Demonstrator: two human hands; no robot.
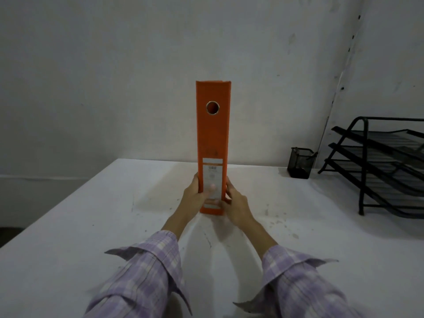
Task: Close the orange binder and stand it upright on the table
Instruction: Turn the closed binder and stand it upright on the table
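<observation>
Under both hands spreads the scuffed white worktop (91, 226). Between the fingers stands the closed orange cardboard binder (213, 138) — upright, spine facing the camera. Left hand (193, 193) and right hand (236, 203) clamp its lower sides, fingers pressed flat. Well right of them — a black wire tray rack (376, 166), then a small black mesh holder (299, 162).

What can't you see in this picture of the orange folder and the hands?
Head view, the only one:
- Orange binder: only its spine shows, so its covers and contents are hidden.
- Spine label: print too small and blurred to read.
- Left hand and right hand: fingers are hidden behind the binder.
- Black paper tray: cut off by the right edge.
- Mesh cup: its inside is too dark.
</observation>
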